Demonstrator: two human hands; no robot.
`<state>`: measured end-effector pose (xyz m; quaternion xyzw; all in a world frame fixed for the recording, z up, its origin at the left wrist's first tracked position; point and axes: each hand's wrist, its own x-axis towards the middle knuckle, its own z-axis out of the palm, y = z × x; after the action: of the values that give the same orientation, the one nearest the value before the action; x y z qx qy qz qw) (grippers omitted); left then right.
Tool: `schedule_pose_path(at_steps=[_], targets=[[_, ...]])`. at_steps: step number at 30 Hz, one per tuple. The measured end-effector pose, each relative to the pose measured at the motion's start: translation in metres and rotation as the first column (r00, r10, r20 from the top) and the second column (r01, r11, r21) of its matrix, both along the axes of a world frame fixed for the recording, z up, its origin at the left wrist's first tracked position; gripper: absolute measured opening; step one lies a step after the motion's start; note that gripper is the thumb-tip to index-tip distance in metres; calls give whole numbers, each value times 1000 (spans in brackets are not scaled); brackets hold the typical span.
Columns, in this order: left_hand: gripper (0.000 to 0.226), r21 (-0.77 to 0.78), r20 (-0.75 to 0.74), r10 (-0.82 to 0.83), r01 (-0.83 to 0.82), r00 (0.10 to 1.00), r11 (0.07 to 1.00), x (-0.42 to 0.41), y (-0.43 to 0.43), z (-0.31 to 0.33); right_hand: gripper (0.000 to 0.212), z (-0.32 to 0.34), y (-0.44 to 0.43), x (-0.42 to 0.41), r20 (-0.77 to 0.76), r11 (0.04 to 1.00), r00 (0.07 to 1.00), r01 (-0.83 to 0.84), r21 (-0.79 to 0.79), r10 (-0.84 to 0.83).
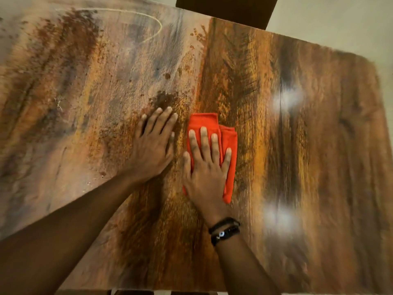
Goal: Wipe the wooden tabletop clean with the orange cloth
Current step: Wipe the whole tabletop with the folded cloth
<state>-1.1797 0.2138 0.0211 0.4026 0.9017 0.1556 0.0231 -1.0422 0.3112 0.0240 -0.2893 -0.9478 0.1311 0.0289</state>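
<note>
The wooden tabletop [297, 145] fills the view, streaked brown and orange. A folded orange cloth [228, 143] lies near its middle. My right hand [205, 167] presses flat on the cloth with fingers straight and spread, covering most of it. My left hand [154, 143] rests flat on the bare wood just left of the cloth, fingers straight and together. Dark brown spots and smears [165, 99] sit on the wood just beyond my left fingertips.
A pale ring mark [157, 28] curves across the far left of the table. A dark chair back [227, 9] stands beyond the far edge. Two light glares [287, 99] shine on the right part. The pale floor [340, 20] shows past the table's right corner.
</note>
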Motion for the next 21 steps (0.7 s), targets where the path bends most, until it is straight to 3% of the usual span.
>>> schedule_pose_path(at_steps=[6,16,21], targets=[[55,-88,36,10,-7,999,996,15,-17,1,57,2,7,-6,18,1000,1000,-16,-14,17],[56,-127,51,22,-16,998,992,15,-13,0,57,0,98,-136,47,997,996,73,1,-73],[56,-126,44,20,-15,999,992,16,-14,0,56,0,88,-126,27,998,998,58,-23,-58]])
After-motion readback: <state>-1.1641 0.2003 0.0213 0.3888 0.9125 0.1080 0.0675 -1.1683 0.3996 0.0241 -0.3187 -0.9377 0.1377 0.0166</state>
